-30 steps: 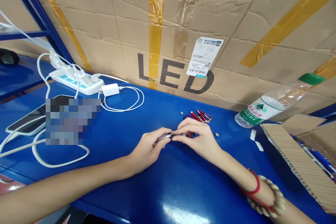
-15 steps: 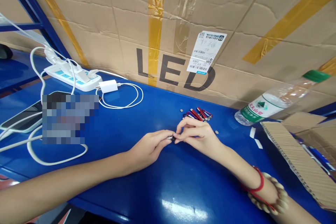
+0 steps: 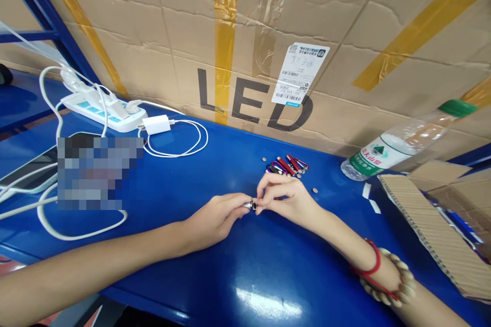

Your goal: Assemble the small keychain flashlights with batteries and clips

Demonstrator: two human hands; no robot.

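My left hand (image 3: 218,215) rests on the blue table (image 3: 238,276) with its fingers curled round a small silver cylinder (image 3: 251,206), which looks like a mini flashlight. My right hand (image 3: 287,200) meets it from the right and pinches the cylinder's dark end between thumb and fingertips. Just behind my right hand lies a small pile of red and blue keychain flashlights (image 3: 287,165). Two small round discs (image 3: 315,190) lie loose on the table near the pile.
A large cardboard box marked LED (image 3: 268,51) stands along the back. A water bottle (image 3: 402,145) lies at the right, an open carton (image 3: 433,225) beside it. At the left are a power strip (image 3: 103,110), a white charger with cable (image 3: 157,125) and a phone (image 3: 30,173).
Both hands have stayed together on the small cylinder, with my right fingers shifting slightly on its end. The view has drifted a little; nothing else has moved.
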